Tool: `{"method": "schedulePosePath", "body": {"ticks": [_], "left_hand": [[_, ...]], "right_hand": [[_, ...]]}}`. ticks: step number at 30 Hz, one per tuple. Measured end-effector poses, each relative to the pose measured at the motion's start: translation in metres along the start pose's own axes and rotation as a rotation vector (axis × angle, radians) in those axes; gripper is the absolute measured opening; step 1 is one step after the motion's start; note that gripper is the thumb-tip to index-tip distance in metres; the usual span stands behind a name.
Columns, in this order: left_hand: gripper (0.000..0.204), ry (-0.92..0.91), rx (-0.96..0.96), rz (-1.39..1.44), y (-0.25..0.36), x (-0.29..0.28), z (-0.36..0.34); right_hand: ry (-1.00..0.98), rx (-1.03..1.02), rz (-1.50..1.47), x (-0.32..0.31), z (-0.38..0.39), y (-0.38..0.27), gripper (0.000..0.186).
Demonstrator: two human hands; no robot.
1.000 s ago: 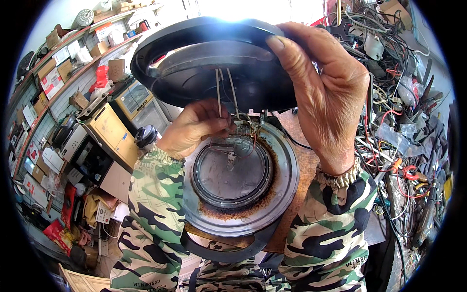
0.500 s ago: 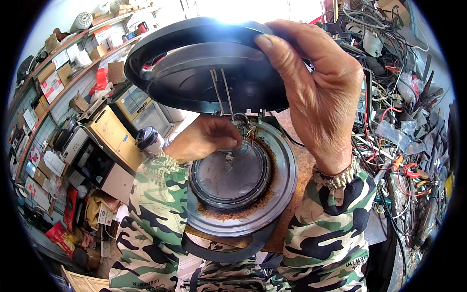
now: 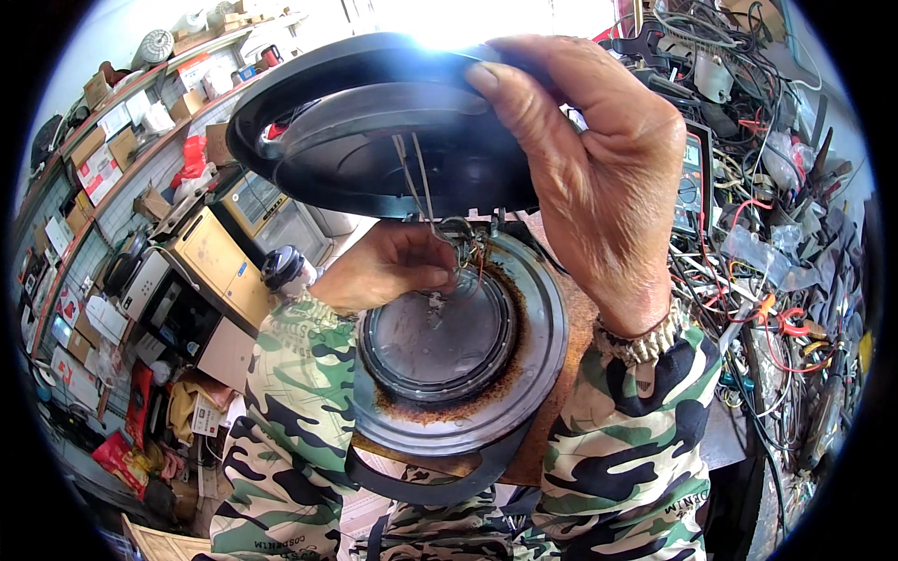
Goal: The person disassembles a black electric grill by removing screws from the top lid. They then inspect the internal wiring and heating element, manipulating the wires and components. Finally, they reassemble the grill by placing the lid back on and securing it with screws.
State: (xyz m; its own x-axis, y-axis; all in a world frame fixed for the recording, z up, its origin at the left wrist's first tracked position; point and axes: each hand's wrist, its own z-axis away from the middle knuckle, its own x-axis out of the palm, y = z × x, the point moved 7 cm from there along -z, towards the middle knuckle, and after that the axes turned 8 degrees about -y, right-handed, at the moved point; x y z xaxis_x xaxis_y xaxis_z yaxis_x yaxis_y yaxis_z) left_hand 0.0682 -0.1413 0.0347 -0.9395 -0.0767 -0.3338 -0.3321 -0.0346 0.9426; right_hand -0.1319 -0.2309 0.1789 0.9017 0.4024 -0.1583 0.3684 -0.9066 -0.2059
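Observation:
My right hand (image 3: 589,178) grips the rim of a raised black plastic lid (image 3: 365,168), thumb on its near face and fingers over the back. Two pale sleeved wires (image 3: 426,182) run down from inside the lid to a tangle of wires and fittings (image 3: 465,238) at the hinge. My left hand (image 3: 393,266) is below the lid, fingers curled around the wires there; their exact hold is partly hidden. Beneath lies a round metal base (image 3: 543,365), rust-stained around its dark central plate (image 3: 430,346), which has a pale patch near the middle.
The base rests on a wooden board (image 3: 572,355). Tangled cables, red-handled pliers (image 3: 786,323) and a meter (image 3: 692,178) crowd the right side. At left stand cluttered shelves (image 3: 103,178), appliances (image 3: 224,266) and a dark-capped container (image 3: 279,266).
The lid and my right hand have shifted a little to the left. My left hand has dropped and moved right, from the pale wires' upright length to their lower ends.

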Motion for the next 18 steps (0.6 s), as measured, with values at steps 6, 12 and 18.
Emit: {"method": "schedulePosePath", "body": {"ticks": [6,12,18], "left_hand": [[0.017,0.013,-0.003,0.045,-0.0006,-0.002,0.0011],[0.015,0.005,0.034,0.034,0.0008,-0.003,-0.0005],[0.014,0.001,0.015,0.019,0.0011,-0.0045,0.0007]], "right_hand": [[-0.003,0.005,-0.025,0.0013,0.0001,-0.0013,0.02],[-0.003,-0.002,0.008,-0.0001,0.0,-0.0002,0.02],[-0.016,0.009,0.009,0.0008,-0.0002,-0.0009,0.02]]}}
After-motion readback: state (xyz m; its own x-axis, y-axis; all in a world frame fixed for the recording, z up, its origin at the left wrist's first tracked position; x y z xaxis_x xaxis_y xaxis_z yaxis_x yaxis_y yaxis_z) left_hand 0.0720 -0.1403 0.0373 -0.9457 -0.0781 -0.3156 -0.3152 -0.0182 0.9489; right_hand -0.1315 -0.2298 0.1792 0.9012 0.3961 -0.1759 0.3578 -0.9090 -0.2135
